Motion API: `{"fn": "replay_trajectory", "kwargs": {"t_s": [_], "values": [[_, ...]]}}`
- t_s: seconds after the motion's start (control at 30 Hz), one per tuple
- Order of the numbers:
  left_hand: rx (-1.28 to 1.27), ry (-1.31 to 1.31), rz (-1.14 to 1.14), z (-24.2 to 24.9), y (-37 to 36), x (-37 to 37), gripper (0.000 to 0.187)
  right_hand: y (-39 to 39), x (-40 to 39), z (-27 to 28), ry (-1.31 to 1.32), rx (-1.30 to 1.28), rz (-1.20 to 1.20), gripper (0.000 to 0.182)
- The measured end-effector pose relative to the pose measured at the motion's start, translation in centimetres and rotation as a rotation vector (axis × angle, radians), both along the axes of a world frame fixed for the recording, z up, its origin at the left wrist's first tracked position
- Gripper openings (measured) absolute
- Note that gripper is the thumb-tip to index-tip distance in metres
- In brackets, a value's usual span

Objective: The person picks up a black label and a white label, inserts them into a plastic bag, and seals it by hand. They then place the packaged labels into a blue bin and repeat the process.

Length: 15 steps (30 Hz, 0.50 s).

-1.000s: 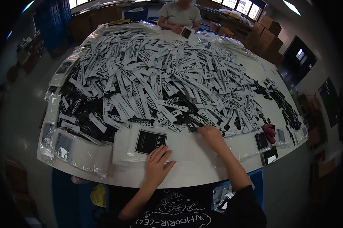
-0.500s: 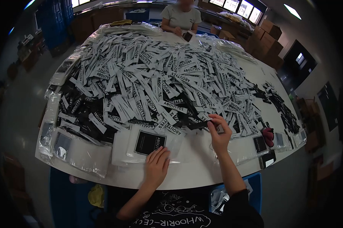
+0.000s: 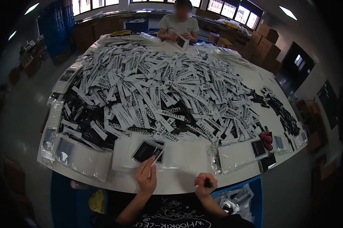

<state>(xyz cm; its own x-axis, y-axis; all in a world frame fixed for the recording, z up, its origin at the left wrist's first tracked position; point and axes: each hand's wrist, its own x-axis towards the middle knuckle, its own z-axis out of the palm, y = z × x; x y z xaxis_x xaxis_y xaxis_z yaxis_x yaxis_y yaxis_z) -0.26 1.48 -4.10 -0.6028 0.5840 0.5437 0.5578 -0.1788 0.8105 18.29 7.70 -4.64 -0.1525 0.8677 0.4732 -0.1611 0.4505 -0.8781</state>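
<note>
My left hand (image 3: pixel 145 180) pinches the near edge of a clear plastic bag (image 3: pixel 143 151) with a black printed panel. That bag is tilted over a flat stack of similar bags (image 3: pixel 120 157) at the table's front. Close to the table edge, my right hand (image 3: pixel 203 187) is closed in a fist around a small black strip (image 3: pixel 208 184); most of the strip is hidden by the fingers. Beyond both hands spreads a large heap of white strips (image 3: pixel 167 81) lettered "ABOUTYES", with black ones mixed in.
More plastic bag stacks lie at the left (image 3: pixel 82 155) and right (image 3: pixel 232 157). A dark red object (image 3: pixel 267 140) sits near black strips (image 3: pixel 281 110). Across the table, a person (image 3: pixel 179 26) holds a packet. Blue bins (image 3: pixel 257 193) stand below the front edge.
My left hand has gone from lying on the bag to lifting its edge, and the bag has tilted. My right hand has drawn back from the heap toward me with the black strip.
</note>
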Motion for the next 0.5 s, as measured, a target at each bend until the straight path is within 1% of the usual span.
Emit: {"fn": "replay_trajectory", "kwargs": {"t_s": [0.03, 0.1, 0.13, 0.17, 0.23, 0.27, 0.3, 0.37, 0.4, 0.47, 0.5], "values": [[0.018, 0.053, 0.015, 0.4, -0.4, 0.3, 0.026, -0.1, -0.4, -0.3, 0.007, 0.0, -0.006, 0.011], [0.014, 0.159, 0.003, 1.7, -1.1, 1.1, 0.031, 0.0, -1.0, -1.4, -0.284, -0.114, 0.081, 0.012], [0.019, 0.162, 0.005, 1.9, -1.3, 1.4, 0.031, -0.5, -0.8, -1.8, -0.242, -0.193, 0.061, 0.015], [-0.005, 0.173, -0.049, 2.0, -1.4, 1.8, 0.033, -0.1, -0.7, -1.9, -0.243, -0.185, 0.07, 0.015], [-0.067, 0.172, -0.123, 1.9, -1.8, 2.4, 0.034, -0.9, -1.0, -0.6, -0.077, -0.094, 0.001, 0.018], [-0.077, 0.174, -0.128, 1.9, -2.0, 2.6, 0.034, -0.7, -0.9, -1.3, -0.196, -0.13, 0.032, 0.021], [-0.089, 0.167, -0.151, 1.8, -2.0, 2.8, 0.035, -0.8, -0.7, -1.4, -0.192, -0.133, 0.027, 0.021], [-0.086, 0.158, -0.17, 1.9, -1.5, 2.9, 0.035, -0.6, -0.2, -1.2, -0.316, -0.301, 0.076, 0.022], [-0.119, 0.168, -0.211, 2.0, -1.6, 3.0, 0.035, -0.6, -0.4, -0.8, -0.322, -0.301, 0.075, 0.022], [-0.153, 0.176, -0.256, 1.7, -1.9, 3.2, 0.035, -0.1, -1.5, 0.2, 0.053, -0.621, 0.09, 0.026], [-0.187, 0.218, -0.296, 1.0, -2.0, 3.3, 0.036, 0.3, -2.0, 1.4, -0.002, -0.634, 0.088, 0.027]]}}
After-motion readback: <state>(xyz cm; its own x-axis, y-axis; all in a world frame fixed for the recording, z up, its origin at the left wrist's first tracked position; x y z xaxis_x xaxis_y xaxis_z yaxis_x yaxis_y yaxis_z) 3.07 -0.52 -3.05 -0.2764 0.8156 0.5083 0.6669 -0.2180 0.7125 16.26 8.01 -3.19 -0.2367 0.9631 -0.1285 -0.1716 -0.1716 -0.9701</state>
